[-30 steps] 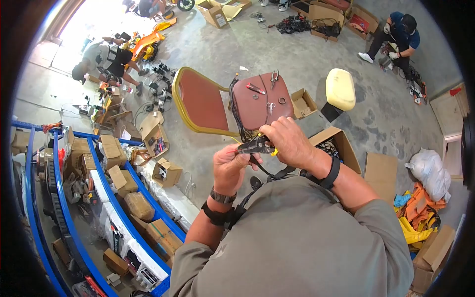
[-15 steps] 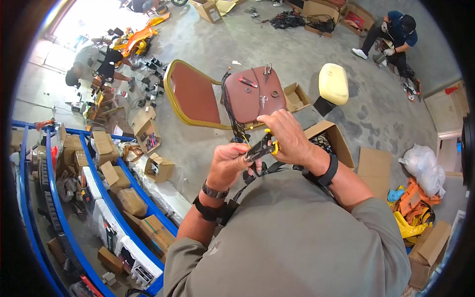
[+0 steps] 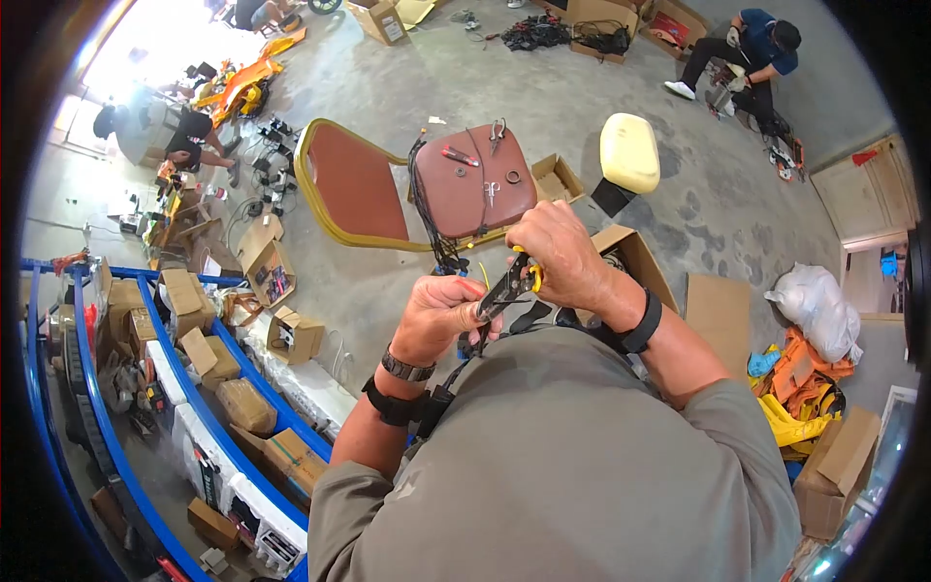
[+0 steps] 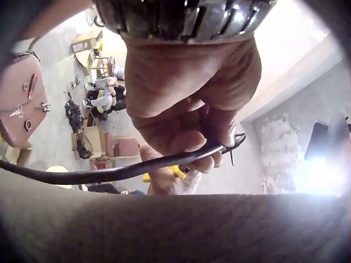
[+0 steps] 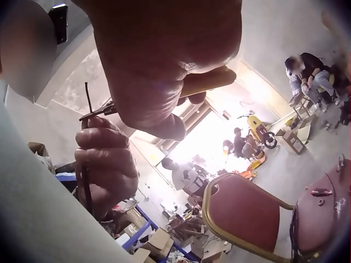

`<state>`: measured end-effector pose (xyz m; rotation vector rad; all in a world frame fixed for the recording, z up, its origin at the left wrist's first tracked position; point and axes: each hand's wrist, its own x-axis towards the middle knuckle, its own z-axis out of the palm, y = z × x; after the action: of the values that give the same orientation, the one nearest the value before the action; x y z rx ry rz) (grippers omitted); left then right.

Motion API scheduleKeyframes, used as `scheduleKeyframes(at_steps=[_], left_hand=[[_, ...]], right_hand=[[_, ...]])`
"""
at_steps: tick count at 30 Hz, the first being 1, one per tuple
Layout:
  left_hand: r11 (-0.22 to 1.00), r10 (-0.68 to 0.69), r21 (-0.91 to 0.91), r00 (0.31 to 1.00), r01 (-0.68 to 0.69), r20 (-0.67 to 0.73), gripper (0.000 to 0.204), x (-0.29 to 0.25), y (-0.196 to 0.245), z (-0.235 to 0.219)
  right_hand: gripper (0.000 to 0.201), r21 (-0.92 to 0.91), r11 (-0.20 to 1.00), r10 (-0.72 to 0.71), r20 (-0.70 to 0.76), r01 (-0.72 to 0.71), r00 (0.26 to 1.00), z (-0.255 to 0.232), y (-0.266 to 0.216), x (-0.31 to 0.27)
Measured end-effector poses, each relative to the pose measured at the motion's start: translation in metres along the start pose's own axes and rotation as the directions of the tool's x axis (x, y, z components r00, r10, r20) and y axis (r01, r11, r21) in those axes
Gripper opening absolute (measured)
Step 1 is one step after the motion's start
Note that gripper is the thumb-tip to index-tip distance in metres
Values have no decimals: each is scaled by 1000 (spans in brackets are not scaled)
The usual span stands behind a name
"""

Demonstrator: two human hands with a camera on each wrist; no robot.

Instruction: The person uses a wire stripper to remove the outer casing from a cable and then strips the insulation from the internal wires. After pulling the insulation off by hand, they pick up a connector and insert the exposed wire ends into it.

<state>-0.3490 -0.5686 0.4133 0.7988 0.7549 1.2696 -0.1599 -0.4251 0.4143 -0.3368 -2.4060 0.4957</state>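
In the head view my left hand (image 3: pixel 436 315) pinches the end of a black cable between thumb and fingers. The cable (image 4: pixel 98 175) stretches away across the left wrist view, and a thin yellow wire (image 3: pixel 485 275) stands up by the fingertips. My right hand (image 3: pixel 564 254) grips wire strippers (image 3: pixel 506 288) with yellow handles and a dark flat body. Their nose meets the left fingertips at the cable end. A short dark strand (image 5: pixel 88 96) sticks up beside the nose in the right wrist view. Most of the handles lies hidden inside the right hand.
Ahead is a red-brown chair (image 3: pixel 354 184); its seat (image 3: pixel 456 209) bears scissors (image 3: pixel 491 192), a red tool (image 3: pixel 460 156), a tape roll (image 3: pixel 512 177) and black cables. An open carton (image 3: pixel 648 260) stands at right, blue shelving (image 3: pixel 208 403) at left. A seated person (image 3: pixel 766 48) works far right.
The wire strippers have swung from nearly level to a steep tilt, handles higher. A yellow wire now shows upright by the left fingers. The head view has turned, shifting the chair leftward.
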Motion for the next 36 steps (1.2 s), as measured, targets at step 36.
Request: scheduleKeyframes(at_steps=[36], left_hand=[[990, -63, 132, 994, 51, 94, 24, 12, -1, -18]], right_hand=[[31, 18, 997, 68, 63, -70, 996, 2, 7, -14]])
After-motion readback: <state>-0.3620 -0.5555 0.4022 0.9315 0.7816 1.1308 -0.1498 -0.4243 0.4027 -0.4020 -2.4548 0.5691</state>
